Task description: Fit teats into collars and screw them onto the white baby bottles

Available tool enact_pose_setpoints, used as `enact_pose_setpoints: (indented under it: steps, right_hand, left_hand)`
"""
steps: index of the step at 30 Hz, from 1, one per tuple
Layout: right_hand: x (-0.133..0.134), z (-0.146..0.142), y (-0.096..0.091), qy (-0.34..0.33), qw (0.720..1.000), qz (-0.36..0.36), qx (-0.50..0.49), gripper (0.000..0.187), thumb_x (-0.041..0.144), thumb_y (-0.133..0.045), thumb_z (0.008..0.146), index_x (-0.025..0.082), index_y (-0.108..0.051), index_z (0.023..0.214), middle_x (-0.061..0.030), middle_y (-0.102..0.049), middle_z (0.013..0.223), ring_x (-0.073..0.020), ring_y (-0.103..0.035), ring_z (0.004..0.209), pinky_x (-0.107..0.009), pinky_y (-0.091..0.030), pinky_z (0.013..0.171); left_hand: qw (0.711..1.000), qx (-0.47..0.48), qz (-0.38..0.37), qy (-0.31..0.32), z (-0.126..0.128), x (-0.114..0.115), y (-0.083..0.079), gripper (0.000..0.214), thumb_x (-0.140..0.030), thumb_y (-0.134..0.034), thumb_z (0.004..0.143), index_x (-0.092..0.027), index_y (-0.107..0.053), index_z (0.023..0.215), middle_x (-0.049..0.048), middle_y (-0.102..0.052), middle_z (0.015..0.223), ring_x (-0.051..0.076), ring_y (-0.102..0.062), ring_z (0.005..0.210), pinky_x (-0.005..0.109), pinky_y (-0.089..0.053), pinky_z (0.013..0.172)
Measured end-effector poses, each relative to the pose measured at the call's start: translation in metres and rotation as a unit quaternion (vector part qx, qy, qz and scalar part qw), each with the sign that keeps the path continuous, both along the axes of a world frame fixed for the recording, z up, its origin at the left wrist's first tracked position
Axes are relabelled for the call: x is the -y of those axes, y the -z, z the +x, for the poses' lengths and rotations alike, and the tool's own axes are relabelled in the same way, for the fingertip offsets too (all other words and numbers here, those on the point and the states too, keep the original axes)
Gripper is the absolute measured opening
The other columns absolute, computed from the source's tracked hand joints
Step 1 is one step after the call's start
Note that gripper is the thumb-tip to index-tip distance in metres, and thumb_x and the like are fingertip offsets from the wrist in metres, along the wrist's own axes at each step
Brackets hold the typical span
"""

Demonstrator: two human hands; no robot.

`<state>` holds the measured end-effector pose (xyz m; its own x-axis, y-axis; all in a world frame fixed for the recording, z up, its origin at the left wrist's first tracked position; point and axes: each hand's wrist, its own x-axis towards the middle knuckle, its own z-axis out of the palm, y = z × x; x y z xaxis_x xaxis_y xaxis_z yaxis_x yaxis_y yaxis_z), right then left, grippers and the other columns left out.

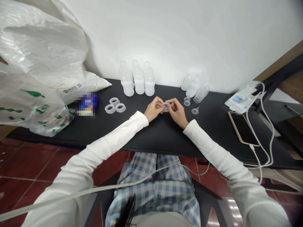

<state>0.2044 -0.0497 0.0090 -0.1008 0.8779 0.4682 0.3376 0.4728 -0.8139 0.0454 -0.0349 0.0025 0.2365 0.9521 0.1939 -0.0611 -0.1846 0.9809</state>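
Note:
My left hand (154, 109) and my right hand (177, 113) meet over the table's middle. Both pinch a translucent bottle collar ring (166, 107) between thumb and fingers; the fingers partly hide it, and I cannot tell whether a nipple sits inside. To the left lie three similar loose collar rings (115, 106). Clear silicone nipples (195, 110) rest on the table to the right of my right hand. Behind those stand several translucent bottle parts (194, 86). Several baby bottles (139, 80) with white lower parts and clear domed tops stand against the wall, beyond my left hand.
Large plastic bags (42, 53) fill the left end of the black table (134, 135), with a blue packet (88, 104) beside them. On the right lie a phone (243, 128) with a white cable (272, 126) and a white-and-blue package (241, 99). Another cable crosses my lap.

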Motion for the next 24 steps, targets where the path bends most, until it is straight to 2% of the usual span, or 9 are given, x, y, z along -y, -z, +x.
enact_pose_setpoints:
  steps: [3,6,8,11,14,16,19,21,24]
  right_hand:
    - [-0.001,0.001,0.0,-0.015,1.0,0.022,0.008,0.03,0.051,-0.064,0.089,0.024,-0.062,0.1,0.003,-0.053,0.073,-0.0118,-0.05,0.063,-0.029,-0.047,0.064]
    - [-0.005,0.004,0.003,-0.058,0.998,-0.001,-0.038,0.054,0.057,-0.075,0.079,0.026,-0.054,0.118,-0.0005,-0.06,0.092,-0.0143,-0.06,0.079,-0.031,-0.054,0.075]
    - [-0.008,0.008,0.005,-0.074,0.993,-0.039,-0.089,0.066,0.065,-0.072,0.077,0.028,-0.047,0.126,-0.0018,-0.062,0.099,-0.0156,-0.063,0.086,-0.033,-0.057,0.08]
    - [-0.013,0.012,0.006,-0.083,0.986,-0.086,-0.12,0.057,0.07,-0.063,0.082,0.028,-0.053,0.12,-0.0025,-0.066,0.099,-0.0162,-0.064,0.088,-0.035,-0.058,0.082]
    - [-0.015,0.015,0.004,-0.073,0.987,-0.083,-0.113,0.049,0.066,-0.071,0.077,0.025,-0.062,0.102,-0.0047,-0.067,0.103,-0.016,-0.063,0.087,-0.033,-0.057,0.079]
    - [-0.015,0.016,0.0,-0.024,0.992,-0.043,-0.113,0.044,0.063,-0.072,0.078,0.024,-0.061,0.095,-0.0051,-0.066,0.103,-0.0148,-0.062,0.084,-0.031,-0.055,0.076]
    - [-0.013,0.022,-0.007,0.105,0.989,0.056,-0.091,0.037,0.058,-0.068,0.084,0.024,-0.056,0.092,-0.0029,-0.061,0.094,-0.0146,-0.059,0.081,-0.031,-0.053,0.075]
    - [-0.012,0.029,-0.013,0.192,0.972,0.117,-0.073,0.036,0.057,-0.065,0.086,0.025,-0.052,0.092,-0.0016,-0.055,0.088,-0.0155,-0.057,0.079,-0.033,-0.053,0.076]
    - [-0.012,0.038,-0.02,0.29,0.94,0.168,-0.066,0.037,0.06,-0.059,0.089,0.024,-0.05,0.096,-0.0016,-0.049,0.086,-0.0172,-0.056,0.079,-0.037,-0.053,0.078]
  left_hand:
    - [1.0,-0.01,0.015,-0.013,-0.002,0.0,-0.001,0.028,-0.028,-0.075,0.081,-0.02,-0.05,0.089,-0.0063,-0.059,0.068,0.007,-0.059,0.058,0.02,-0.05,0.059]
    - [0.999,-0.004,0.03,-0.043,-0.004,-0.003,-0.002,0.026,-0.025,-0.075,0.08,-0.02,-0.051,0.09,-0.0038,-0.063,0.077,0.008,-0.063,0.068,0.02,-0.052,0.067]
    - [0.998,0.014,0.045,-0.053,-0.004,-0.006,-0.003,0.026,-0.022,-0.075,0.079,-0.02,-0.052,0.09,-0.0009,-0.067,0.088,0.009,-0.065,0.078,0.021,-0.053,0.074]
    - [0.997,0.034,0.064,-0.033,-0.001,-0.009,-0.004,0.023,-0.022,-0.073,0.08,-0.019,-0.053,0.09,0.0013,-0.068,0.096,0.01,-0.067,0.088,0.023,-0.054,0.083]
    - [0.996,0.028,0.081,-0.014,0.007,-0.008,-0.005,0.022,-0.021,-0.071,0.08,-0.02,-0.053,0.091,0.001,-0.067,0.097,0.011,-0.067,0.089,0.024,-0.054,0.083]
    - [0.995,0.02,0.094,-0.008,0.015,-0.01,-0.006,0.021,-0.018,-0.069,0.08,-0.02,-0.054,0.095,0.002,-0.067,0.101,0.011,-0.068,0.091,0.025,-0.054,0.083]
    - [0.995,-0.004,0.1,-0.014,0.032,-0.022,-0.006,0.029,-0.009,-0.061,0.081,-0.021,-0.053,0.106,0.0047,-0.067,0.11,0.012,-0.068,0.094,0.027,-0.054,0.087]
    - [0.994,-0.037,0.093,-0.033,0.05,-0.038,-0.007,0.032,-0.008,-0.06,0.082,-0.021,-0.051,0.109,0.0068,-0.066,0.113,0.013,-0.067,0.095,0.03,-0.054,0.088]
    - [0.989,-0.088,0.095,-0.071,0.084,-0.069,-0.011,0.035,-0.018,-0.069,0.081,-0.02,-0.05,0.11,0.013,-0.06,0.121,0.019,-0.064,0.104,0.037,-0.053,0.091]
